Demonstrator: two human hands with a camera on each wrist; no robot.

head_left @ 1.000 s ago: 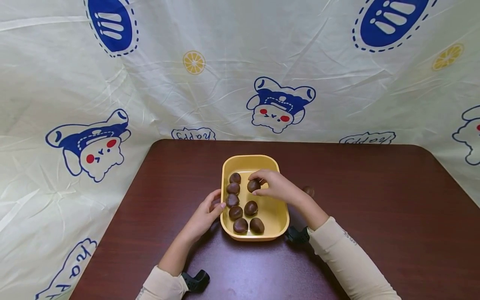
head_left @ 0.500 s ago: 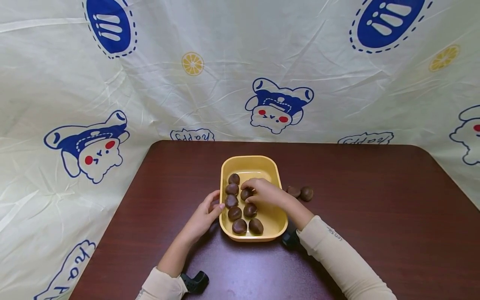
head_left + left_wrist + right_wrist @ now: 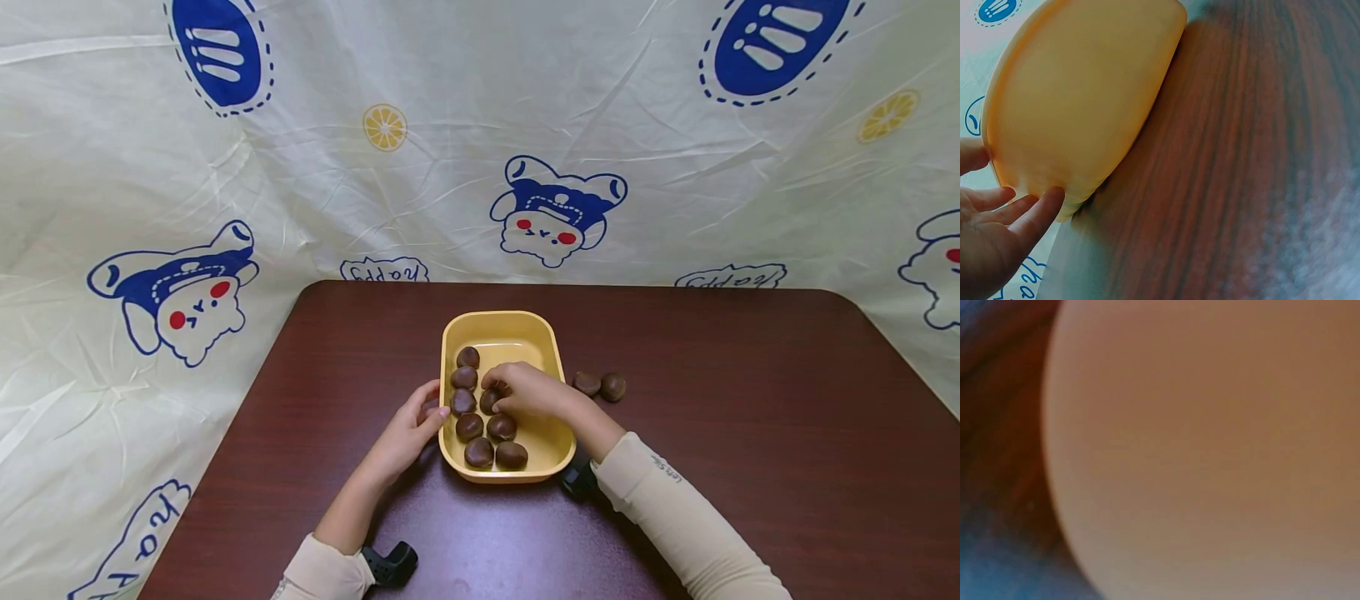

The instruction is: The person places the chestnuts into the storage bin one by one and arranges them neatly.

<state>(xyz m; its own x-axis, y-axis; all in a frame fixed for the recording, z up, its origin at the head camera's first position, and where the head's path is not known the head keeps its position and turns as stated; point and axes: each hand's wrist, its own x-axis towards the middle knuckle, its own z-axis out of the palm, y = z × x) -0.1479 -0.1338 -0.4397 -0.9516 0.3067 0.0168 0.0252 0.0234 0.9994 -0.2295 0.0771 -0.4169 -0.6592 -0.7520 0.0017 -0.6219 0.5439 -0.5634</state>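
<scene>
In the head view a yellow plastic tray (image 3: pixel 525 329) stands on the table with several brown chestnuts (image 3: pixel 464 402) lined up along its left side. Beside that row, a shorter one includes two chestnuts nearer the front (image 3: pixel 502 427). My right hand (image 3: pixel 528 390) reaches in from the right and pinches a chestnut (image 3: pixel 489 402) low in the tray, partly covered by the fingers. My left hand (image 3: pixel 408 429) holds the tray's left side, thumb at the rim. The left wrist view shows its fingertips (image 3: pixel 1054 194) against the outer wall.
Two more chestnuts (image 3: pixel 613 387) lie on the dark wooden table (image 3: pixel 712 400) right of the tray, close to my right forearm. A printed white cloth (image 3: pixel 450 192) hangs behind the table. The right wrist view is mostly a blurred pale surface.
My right hand has moved left and nearer, carrying its chestnut down the tray. The two chestnuts in front of it have shifted slightly nearer. My left hand stays at the tray's side.
</scene>
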